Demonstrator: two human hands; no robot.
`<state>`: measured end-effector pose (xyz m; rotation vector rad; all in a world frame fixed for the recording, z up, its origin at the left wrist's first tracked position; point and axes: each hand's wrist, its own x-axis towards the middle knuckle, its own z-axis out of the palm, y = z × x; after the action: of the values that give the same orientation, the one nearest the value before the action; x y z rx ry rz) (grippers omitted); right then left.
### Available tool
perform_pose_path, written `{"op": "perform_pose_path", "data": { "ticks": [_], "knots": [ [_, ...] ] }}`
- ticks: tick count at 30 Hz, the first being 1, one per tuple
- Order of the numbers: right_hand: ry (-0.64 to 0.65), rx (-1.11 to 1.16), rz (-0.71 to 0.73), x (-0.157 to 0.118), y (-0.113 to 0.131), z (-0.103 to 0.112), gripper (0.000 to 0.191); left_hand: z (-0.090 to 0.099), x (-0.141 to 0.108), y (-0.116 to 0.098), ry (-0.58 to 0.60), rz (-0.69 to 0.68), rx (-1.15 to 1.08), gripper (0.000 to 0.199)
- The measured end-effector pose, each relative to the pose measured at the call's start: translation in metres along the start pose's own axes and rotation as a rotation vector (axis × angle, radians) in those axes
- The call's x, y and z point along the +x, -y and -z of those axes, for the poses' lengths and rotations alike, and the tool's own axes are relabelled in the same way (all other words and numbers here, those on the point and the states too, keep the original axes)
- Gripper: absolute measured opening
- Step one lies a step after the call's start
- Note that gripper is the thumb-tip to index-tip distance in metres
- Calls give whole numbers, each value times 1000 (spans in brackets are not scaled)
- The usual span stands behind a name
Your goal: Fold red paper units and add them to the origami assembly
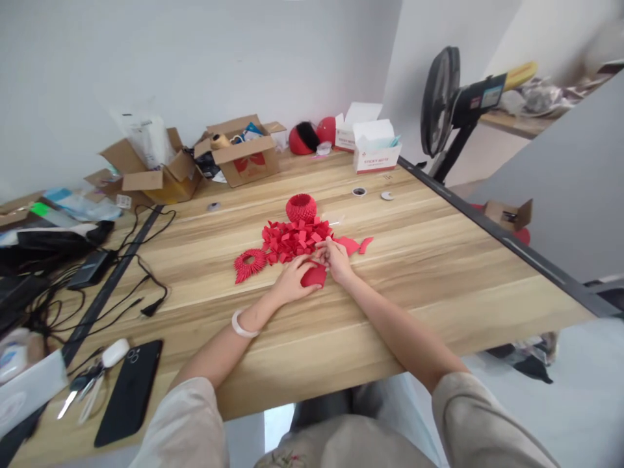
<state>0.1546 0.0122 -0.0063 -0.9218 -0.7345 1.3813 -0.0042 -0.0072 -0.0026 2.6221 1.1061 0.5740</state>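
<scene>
A piece of red paper [314, 277] is held between the thumb and fingers of my left hand [291, 281], just above the table. My right hand [335, 257] is closed in a pinch at the paper's upper edge; what lies between its fingertips is too small to tell. Behind both hands spreads a pile of small folded red paper pieces [287, 239]. To its left is a flat ring of folded red paper [249, 265] with a pointed tail, and a round red paper bowl shape [301, 208] stands at the back. Flat red paper scraps [348, 244] lie right of my right hand.
On the wooden table [390, 286], a tape roll [359, 192] lies behind the hands. Cardboard boxes [248, 156] and sticky-note boxes [376, 153] line the wall. A phone [129, 393], keys [82, 383] and cables [141, 273] are at left; a fan [440, 101] stands at right.
</scene>
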Motion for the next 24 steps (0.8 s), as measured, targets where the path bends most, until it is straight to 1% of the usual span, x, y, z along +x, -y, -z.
{"op": "perform_pose_path", "data": {
  "ticks": [2, 5, 9, 13, 16, 18, 22, 24],
  "knots": [
    [3, 3, -15, 0, 0, 0, 42, -1, 0, -1, 24, 12, 24, 53],
    [12, 7, -23, 0, -1, 1, 38, -3, -1, -3, 22, -12, 31, 44],
    [25, 32, -4, 2, -5, 3, 33, -9, -2, -7, -50, -21, 7, 33],
    [22, 43, -7, 3, -6, 4, 30, -15, -2, -11, -116, -11, -13, 31],
    [23, 55, -16, 2, -5, 4, 29, -18, -2, -13, -158, 32, -19, 30],
    [23, 65, -26, 3, -4, 4, 29, -20, -1, -13, -209, 66, -34, 27],
    [30, 94, -59, 5, -6, 7, 27, -24, -2, -11, -293, 55, -62, 25],
    [38, 95, -58, 7, -7, 8, 27, -27, -1, -10, -360, 62, -43, 22]
  ]
}}
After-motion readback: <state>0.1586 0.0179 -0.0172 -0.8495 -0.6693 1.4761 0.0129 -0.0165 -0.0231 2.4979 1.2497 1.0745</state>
